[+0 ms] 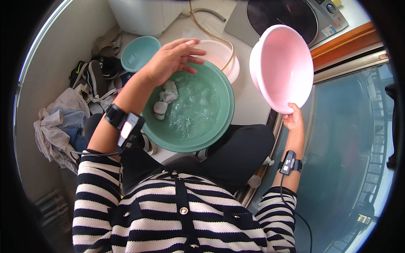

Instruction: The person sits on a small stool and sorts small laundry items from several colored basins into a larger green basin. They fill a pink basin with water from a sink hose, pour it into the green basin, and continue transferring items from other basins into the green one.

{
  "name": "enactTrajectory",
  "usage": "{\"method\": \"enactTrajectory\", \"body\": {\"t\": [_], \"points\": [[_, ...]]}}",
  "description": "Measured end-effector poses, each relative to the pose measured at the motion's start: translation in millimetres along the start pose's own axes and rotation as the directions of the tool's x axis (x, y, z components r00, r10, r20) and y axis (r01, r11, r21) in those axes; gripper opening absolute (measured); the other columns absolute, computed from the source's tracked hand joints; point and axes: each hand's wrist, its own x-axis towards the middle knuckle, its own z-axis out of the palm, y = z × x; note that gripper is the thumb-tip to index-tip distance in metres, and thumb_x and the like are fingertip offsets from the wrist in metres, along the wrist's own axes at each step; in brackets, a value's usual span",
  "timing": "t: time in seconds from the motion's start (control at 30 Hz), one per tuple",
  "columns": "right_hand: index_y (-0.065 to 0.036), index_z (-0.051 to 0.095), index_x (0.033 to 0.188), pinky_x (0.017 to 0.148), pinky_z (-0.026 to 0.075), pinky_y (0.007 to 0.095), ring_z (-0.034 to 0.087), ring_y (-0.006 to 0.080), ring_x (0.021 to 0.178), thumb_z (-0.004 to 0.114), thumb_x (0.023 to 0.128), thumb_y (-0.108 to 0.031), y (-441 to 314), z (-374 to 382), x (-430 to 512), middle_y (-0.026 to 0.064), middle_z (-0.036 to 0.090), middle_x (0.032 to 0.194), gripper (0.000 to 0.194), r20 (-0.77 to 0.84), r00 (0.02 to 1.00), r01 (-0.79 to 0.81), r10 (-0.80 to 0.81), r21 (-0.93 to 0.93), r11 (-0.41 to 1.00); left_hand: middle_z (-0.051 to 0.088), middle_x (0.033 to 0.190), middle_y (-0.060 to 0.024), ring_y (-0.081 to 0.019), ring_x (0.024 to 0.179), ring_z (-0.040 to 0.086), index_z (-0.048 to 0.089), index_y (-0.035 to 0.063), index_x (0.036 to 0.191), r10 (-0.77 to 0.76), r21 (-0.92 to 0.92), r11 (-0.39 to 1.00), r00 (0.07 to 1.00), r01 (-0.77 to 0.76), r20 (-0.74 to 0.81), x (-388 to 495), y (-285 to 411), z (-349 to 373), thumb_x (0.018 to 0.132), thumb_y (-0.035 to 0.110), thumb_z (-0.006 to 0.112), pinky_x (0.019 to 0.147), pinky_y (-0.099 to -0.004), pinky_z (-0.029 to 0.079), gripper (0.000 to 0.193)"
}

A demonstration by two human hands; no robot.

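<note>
My right hand (294, 118) grips the lower rim of a pink plastic basin (286, 68), which is held up in the air on its side. Its inside looks bare. My left hand (175, 58) is raised over the far side of a large green plastic basin (230, 104), fingers spread and holding nothing. Rippling water (194, 107) with bubbles partly fills the green basin, which stands between my legs. Bunched wet pale cloths (170, 91) lie against its left inner wall. My left forearm covers part of the basin's left rim.
Beyond lie a small teal basin (139, 56) and a pale pink basin (233, 71), with a hose (230, 42) running into the latter. A front-loading washing machine (237, 23) stands far right. Shoes (94, 76) and piled clothes (63, 126) lie left; a glass panel (341, 126) stands right.
</note>
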Motion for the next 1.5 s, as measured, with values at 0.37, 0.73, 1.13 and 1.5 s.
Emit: {"method": "enactTrajectory", "body": {"t": [0.37, 0.73, 1.13, 1.5], "points": [[0.001, 0.046, 0.107, 0.047, 0.043, 0.0283, 0.061, 0.0254, 0.065, 0.058, 0.081, -0.028, 226.6, -179.6, 88.3, 0.0179, 0.060, 0.088, 0.041, -0.297, 0.852, -0.435, 0.430, 0.054, 0.899, 0.064, 0.096, -0.0085, -0.0179, 0.082, 0.063, 0.058, 0.0051, 0.106, -0.609, -0.307, 0.699, 0.313, 0.646, -0.729, -165.4, -157.4, -149.4, 0.091, 0.019, 0.044, 0.072, -0.0343, 0.052, 0.025], [0.001, 0.001, 0.145, 0.096, 0.037, 0.0613, 0.032, 0.0461, 0.129, 0.065, 0.080, -0.050, 68.6, -87.2, 85.9, 0.0332, 0.013, 0.145, 0.104, -0.228, 0.900, -0.415, 0.371, -0.184, 0.891, 0.064, 0.104, -0.0154, -0.0254, 0.090, 0.063, 0.059, -0.0021, 0.111, -0.726, -0.780, 0.558, 0.622, 0.284, -0.293, -174.7, -213.7, -112.2, 0.090, 0.033, 0.054, 0.085, -0.0417, 0.052, 0.041], [-0.004, 0.046, 0.128, 0.093, 0.043, 0.0517, 0.052, 0.0321, 0.113, 0.066, 0.081, -0.045, 156.9, 139.6, -6.4, 0.0142, 0.056, 0.122, 0.066, 0.332, 0.810, -0.394, 0.483, -0.301, 0.868, 0.064, 0.105, -0.0152, -0.0255, 0.092, 0.062, 0.059, -0.0018, 0.111, -0.720, -0.891, 0.423, 0.659, 0.168, -0.218, -195.1, -269.7, -79.2, 0.091, 0.033, 0.053, 0.086, -0.0415, 0.051, 0.041], [0.002, 0.046, 0.122, 0.096, 0.043, 0.0467, 0.054, 0.0329, 0.107, 0.058, 0.065, -0.008, 196.8, 150.4, -27.6, 0.0166, 0.057, 0.111, 0.059, 0.443, 0.791, -0.388, 0.422, -0.171, 0.906, 0.063, 0.106, -0.0149, -0.0257, 0.093, 0.062, 0.059, -0.0015, 0.111, -0.680, -0.909, 0.417, 0.663, -0.003, -0.313, -198.9, -268.2, -104.1, 0.091, 0.033, 0.053, 0.086, -0.0413, 0.051, 0.040]]}}
